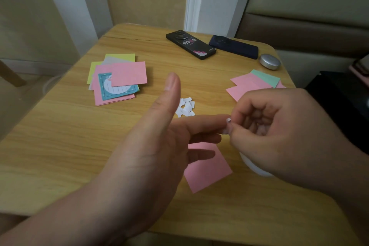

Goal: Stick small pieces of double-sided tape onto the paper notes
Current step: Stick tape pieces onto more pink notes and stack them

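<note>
My left hand [159,146] hovers over the table with its fingers straight and thumb raised. A small white tape piece [228,124] sits at the tip of its index finger. My right hand [279,132] pinches that piece with curled fingers. Below both hands lies a single pink note [207,168] on the wooden table [60,146]. A heap of small white tape backings [186,108] lies just beyond the hands. A stack of pink, yellow and blue notes [117,80] sits at the left, and pink and green notes [255,84] at the right.
Two dark phones [190,44] [233,46] lie at the table's far edge, with a round silver case [269,61] beside them. A white round object [253,166] shows under my right hand. A padded seat stands to the right.
</note>
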Tool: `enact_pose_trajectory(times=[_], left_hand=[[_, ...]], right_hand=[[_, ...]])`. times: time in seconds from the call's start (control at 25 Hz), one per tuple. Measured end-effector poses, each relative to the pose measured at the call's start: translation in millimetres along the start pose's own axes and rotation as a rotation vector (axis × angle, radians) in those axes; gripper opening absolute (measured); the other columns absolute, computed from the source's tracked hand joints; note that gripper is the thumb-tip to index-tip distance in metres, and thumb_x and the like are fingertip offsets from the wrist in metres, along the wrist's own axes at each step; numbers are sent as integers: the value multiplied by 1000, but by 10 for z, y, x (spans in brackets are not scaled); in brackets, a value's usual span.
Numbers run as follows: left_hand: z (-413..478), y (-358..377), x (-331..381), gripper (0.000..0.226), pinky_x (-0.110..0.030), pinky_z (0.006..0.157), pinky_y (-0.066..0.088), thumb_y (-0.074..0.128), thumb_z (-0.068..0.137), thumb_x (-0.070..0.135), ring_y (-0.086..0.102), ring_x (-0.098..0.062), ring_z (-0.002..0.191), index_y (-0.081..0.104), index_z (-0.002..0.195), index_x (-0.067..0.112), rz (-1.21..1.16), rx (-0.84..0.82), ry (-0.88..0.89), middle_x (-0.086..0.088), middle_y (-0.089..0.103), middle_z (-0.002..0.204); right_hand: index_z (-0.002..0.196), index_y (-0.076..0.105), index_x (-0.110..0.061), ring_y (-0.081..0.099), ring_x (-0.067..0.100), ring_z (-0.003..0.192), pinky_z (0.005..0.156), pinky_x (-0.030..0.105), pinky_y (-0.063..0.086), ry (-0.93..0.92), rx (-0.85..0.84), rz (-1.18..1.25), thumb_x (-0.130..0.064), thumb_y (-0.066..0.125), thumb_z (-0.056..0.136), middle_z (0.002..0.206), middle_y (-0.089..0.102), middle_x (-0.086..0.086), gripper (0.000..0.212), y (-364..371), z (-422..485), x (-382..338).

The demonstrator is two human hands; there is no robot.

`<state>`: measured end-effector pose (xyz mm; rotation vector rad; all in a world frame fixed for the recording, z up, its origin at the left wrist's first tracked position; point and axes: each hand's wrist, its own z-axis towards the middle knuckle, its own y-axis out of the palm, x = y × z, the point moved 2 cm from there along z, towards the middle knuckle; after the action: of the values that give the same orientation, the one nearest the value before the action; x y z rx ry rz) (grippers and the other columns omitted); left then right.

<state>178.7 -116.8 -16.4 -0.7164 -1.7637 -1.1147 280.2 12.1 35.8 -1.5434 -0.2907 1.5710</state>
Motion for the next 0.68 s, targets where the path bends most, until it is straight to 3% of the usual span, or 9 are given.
enact_pose_trajectory(times=[0.16,0.36,0.52,0.68], left_hand=[[-18,-13,-13,93,-43,91,45,28,69,79,67,-19,99,80,99,9,28,47,1,-11,76,106],[-14,1,-2,91,-39,89,45,34,63,83,67,-13,103,78,107,18,85,52,17,-5,76,110],[-4,57,37,94,-36,90,47,34,62,77,64,-19,111,77,109,8,194,56,-2,-9,74,115],[40,34,34,80,-40,94,49,43,68,72,65,-27,112,76,103,9,156,107,27,-9,74,114]], right_hand=[[65,70,-18,60,18,43,41,35,51,50,-53,118,-26,67,70,55,67,5,10,-15,25,24],[69,72,-17,61,12,43,39,20,48,43,-42,94,-28,67,71,58,69,3,12,-8,34,10],[68,72,-22,63,12,46,41,25,52,50,-31,47,-27,66,71,58,69,-1,8,7,35,20],[67,72,-20,62,16,44,39,30,52,52,-28,66,-25,66,71,57,69,2,9,10,35,26]])
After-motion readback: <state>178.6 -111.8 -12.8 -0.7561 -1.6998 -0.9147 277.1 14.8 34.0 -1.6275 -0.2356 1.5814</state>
